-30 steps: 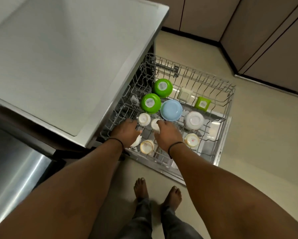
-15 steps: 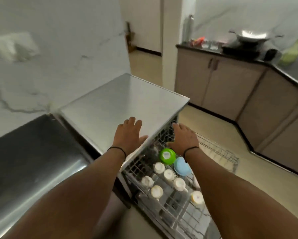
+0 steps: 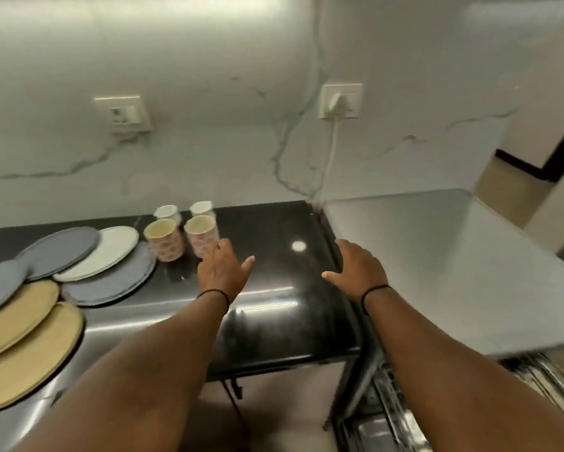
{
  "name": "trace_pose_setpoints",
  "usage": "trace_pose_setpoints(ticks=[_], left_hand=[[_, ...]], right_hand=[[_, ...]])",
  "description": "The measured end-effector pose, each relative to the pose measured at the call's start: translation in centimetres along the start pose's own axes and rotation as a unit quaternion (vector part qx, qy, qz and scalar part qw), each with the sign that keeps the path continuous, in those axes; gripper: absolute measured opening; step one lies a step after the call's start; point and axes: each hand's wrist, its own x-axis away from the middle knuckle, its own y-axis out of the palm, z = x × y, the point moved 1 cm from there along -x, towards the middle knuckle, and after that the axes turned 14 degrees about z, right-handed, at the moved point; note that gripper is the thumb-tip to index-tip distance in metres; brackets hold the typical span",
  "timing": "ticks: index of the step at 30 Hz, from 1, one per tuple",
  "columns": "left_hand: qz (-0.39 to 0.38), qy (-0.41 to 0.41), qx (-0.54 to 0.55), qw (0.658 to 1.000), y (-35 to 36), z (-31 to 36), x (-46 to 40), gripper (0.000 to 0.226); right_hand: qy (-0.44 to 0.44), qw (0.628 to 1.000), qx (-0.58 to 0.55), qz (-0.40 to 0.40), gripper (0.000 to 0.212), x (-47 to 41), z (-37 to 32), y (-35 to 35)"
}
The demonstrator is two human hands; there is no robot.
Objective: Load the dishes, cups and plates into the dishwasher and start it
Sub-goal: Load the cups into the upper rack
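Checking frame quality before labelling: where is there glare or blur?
Head view: motion blur softens the four patterned cups and overlapping round plates; a ceiling-light glare spot sits on the glossy black countertop; wide-angle distortion bends the marble wall.

Four cups (image 3: 179,234); six plates (image 3: 78,265); two wall sockets (image 3: 340,101); two hands (image 3: 222,272)

glossy black counter (image 3: 274,282), brushed-metal dishwasher top (image 3: 437,256)

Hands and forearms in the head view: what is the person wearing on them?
Both forearms are bare, with no sleeves in view. The left hand and the right hand are ungloved. Each wrist carries a thin black band, like a cord or hair tie. No rings, watch or markings are visible.
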Motion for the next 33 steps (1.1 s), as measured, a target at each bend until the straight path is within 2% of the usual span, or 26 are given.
trace_pose_setpoints(ticks=[4, 8, 12, 16, 21, 24, 26, 28, 33], left_hand=[[0.025, -0.135, 0.056, 0.989, 0.9, -7.0, -3.2, 0.066], [0.036, -0.236, 0.095, 0.967, 1.9, -12.7, -6.2, 0.068], [0.041, -0.294, 0.116, 0.948, 3.9, -18.0, -10.0, 0.068], [0.053, -0.295, 0.144, 0.943, 5.3, -19.7, -12.0, 0.073], [0.174, -0.235, 0.160, 0.943, 5.4, -21.0, -14.9, 0.046], [0.206, -0.238, 0.162, 0.935, 5.7, -23.0, -17.9, 0.035], [0.175, -0.255, 0.173, 0.935, 5.8, -24.0, -20.1, 0.033], [0.109, -0.265, 0.189, 0.939, 6.3, -24.7, -21.9, 0.041], [-0.012, -0.261, 0.207, 0.943, 8.3, -26.1, -25.4, 0.071]], right_hand=[[-0.036, 0.999, -0.030, -0.026, 0.081, -3.7, -6.8, 5.6], [-0.016, 0.994, -0.073, -0.081, 0.085, -6.6, -12.7, 11.4], [0.023, 0.986, -0.118, -0.118, 0.091, -9.8, -18.1, 16.6], [0.059, 0.976, -0.160, -0.135, 0.086, -11.6, -20.5, 20.3], [0.103, 0.971, -0.205, -0.071, 0.058, -14.2, -21.6, 22.3], [0.122, 0.971, -0.205, -0.026, 0.051, -15.9, -21.4, 23.5], [0.136, 0.967, -0.217, -0.011, 0.041, -17.2, -20.9, 24.0], [0.142, 0.961, -0.237, -0.017, 0.037, -18.8, -20.6, 24.3], [0.138, 0.942, -0.290, -0.094, 0.062, -23.1, -21.4, 25.7]])
